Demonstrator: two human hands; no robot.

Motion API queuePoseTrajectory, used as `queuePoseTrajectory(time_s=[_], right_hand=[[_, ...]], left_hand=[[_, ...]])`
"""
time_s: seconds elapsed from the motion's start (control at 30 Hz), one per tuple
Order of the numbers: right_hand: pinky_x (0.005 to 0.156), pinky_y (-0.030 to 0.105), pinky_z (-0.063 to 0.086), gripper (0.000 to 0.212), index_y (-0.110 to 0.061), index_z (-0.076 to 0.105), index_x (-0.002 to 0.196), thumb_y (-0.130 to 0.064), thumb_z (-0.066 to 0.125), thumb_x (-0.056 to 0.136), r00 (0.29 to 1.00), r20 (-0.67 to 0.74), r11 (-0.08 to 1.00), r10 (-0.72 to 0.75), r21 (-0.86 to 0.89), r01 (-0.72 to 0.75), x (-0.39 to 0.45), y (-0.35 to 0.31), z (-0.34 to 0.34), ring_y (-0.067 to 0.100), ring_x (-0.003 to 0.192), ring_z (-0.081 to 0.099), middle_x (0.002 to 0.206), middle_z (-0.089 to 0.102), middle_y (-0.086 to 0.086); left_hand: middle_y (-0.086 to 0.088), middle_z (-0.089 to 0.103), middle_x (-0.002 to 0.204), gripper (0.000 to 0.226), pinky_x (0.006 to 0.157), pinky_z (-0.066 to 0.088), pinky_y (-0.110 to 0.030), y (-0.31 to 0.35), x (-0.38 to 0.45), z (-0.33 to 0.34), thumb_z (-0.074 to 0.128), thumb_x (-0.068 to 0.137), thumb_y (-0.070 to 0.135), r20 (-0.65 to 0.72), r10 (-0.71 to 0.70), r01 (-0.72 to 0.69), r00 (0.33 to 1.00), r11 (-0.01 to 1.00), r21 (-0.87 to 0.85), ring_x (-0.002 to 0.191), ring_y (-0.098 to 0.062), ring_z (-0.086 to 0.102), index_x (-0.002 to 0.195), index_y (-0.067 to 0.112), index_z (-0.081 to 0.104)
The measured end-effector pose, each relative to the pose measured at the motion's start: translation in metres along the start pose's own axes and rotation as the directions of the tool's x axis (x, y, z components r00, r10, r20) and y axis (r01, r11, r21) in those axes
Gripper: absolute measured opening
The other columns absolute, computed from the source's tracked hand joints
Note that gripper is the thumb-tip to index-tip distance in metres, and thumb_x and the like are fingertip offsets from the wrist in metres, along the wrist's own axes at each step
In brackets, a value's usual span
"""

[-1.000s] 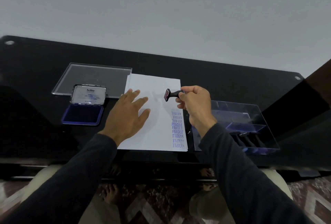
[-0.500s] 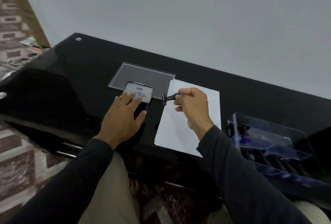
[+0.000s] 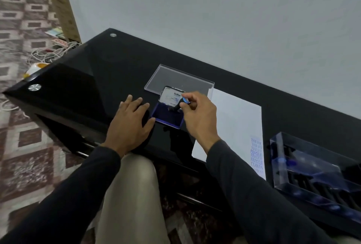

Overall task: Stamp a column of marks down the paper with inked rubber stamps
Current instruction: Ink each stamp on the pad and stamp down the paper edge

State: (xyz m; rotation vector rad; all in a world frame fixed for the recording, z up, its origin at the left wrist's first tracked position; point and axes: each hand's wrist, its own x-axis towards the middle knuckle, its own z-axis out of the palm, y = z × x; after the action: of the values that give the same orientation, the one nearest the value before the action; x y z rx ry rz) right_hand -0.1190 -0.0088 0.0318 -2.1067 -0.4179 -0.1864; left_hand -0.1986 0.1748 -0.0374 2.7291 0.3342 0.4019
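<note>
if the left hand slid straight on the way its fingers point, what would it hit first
Probably nothing close: the left hand lies flat, fingers pointing up the bare table, left of the ink pad. Depth is uncertain.

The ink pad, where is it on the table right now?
In the head view the ink pad lies open near the middle of the black table, between the left hand and the white paper, just in front of the clear lid.

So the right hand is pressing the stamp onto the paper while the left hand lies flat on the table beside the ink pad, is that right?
Not quite. In the head view the right hand presses the stamp onto the ink pad, not the paper. The left hand does lie flat on the table beside the pad.
</note>
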Motion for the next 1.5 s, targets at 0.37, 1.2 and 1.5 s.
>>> queuePoseTrajectory(time_s=[0.37, 1.2, 1.5], right_hand=[[0.085, 0.006, 0.044, 0.024, -0.012, 0.072, 0.112, -0.008, 0.069, 0.089, 0.974, 0.082, 0.965, -0.210, -0.141, 0.220, -0.003, 0.001, 0.012, 0.008, 0.096, 0.060, 0.107, 0.064, 0.001], [0.086, 0.018, 0.052, 0.021, -0.011, 0.073, 0.105, -0.008, 0.073, 0.084, 0.965, 0.164, 0.950, -0.202, -0.208, 0.234, -0.002, 0.003, 0.020, 0.010, 0.093, 0.060, 0.105, 0.066, 0.002], [0.094, 0.034, 0.051, 0.022, -0.008, 0.073, 0.109, -0.010, 0.069, 0.088, 0.949, 0.205, 0.919, -0.238, -0.268, 0.288, 0.002, 0.001, 0.020, 0.021, 0.100, 0.062, 0.105, 0.067, 0.007]], left_hand=[[-0.010, 0.045, 0.154, 0.052, 0.123, 0.020, -0.049, -0.005, -0.001, 0.007, 0.053, 0.098, 0.050, 0.009, 0.031, -0.031, 0.999, 0.998, 0.053, 0.148, -0.032, 0.030, 0.141, 0.020, 0.057], [-0.010, 0.046, 0.153, 0.052, 0.123, 0.021, -0.048, -0.006, -0.002, 0.010, 0.050, 0.099, 0.051, -0.016, 0.032, -0.030, 0.999, 0.997, 0.065, 0.148, -0.031, 0.031, 0.141, 0.020, 0.057], [-0.009, 0.045, 0.154, 0.054, 0.124, 0.019, -0.047, -0.006, -0.002, 0.010, 0.048, 0.099, 0.052, -0.008, 0.032, -0.032, 0.999, 0.997, 0.066, 0.149, -0.030, 0.029, 0.142, 0.021, 0.056]])
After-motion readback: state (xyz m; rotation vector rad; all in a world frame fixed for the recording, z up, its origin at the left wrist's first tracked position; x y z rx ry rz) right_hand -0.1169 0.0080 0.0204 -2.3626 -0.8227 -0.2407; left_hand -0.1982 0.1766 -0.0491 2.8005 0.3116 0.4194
